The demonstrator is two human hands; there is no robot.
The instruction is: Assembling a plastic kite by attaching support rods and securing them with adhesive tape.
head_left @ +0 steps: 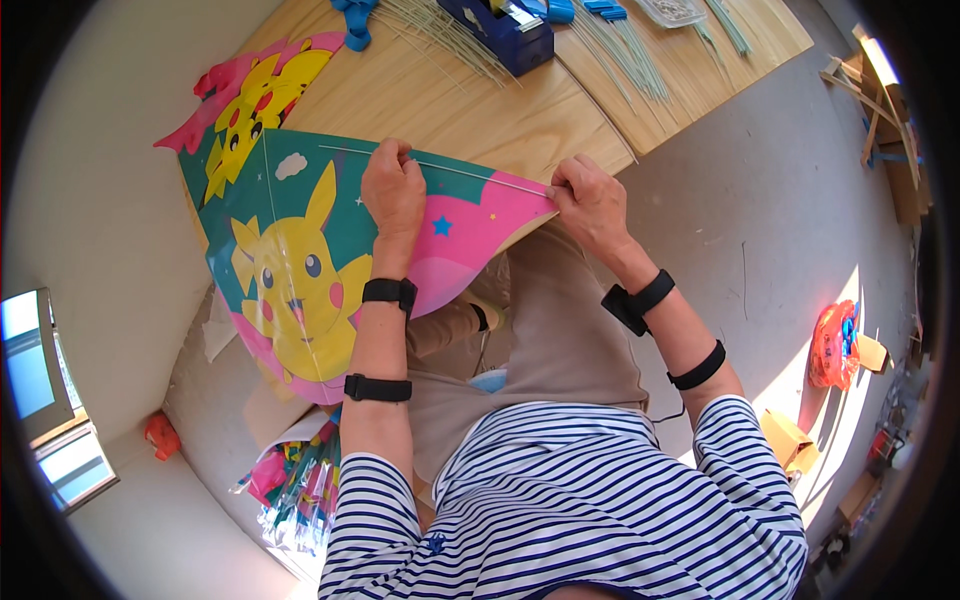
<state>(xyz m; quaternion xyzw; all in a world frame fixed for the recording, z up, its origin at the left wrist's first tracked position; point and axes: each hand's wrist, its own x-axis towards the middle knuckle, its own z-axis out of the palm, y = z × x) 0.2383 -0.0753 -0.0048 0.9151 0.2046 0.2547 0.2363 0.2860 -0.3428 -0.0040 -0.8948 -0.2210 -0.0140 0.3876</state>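
A kite sail (pixel 455 275) in green and pink, printed with a yellow cartoon animal, lies partly on the table and hangs over its near edge toward my lap. A thin white rod (pixel 478 178) runs along the sail's far edge, out to its right corner. My left hand (pixel 394 195) is closed at the rod near the middle of that edge, fingertips pressed together. At the right corner, my right hand (pixel 592 208) pinches the rod's end against the tip of the sail. Exactly how each fingertip grips is partly hidden.
Another printed kite (pixel 245 115) lies at the table's left. Bundles of thin rods (pixel 440 35), a dark blue tape dispenser (pixel 510 35) and a blue strap (pixel 355 22) sit along the far side. Packaged kites (pixel 300 490) stand low left; a red bag (pixel 833 345) is on the floor right.
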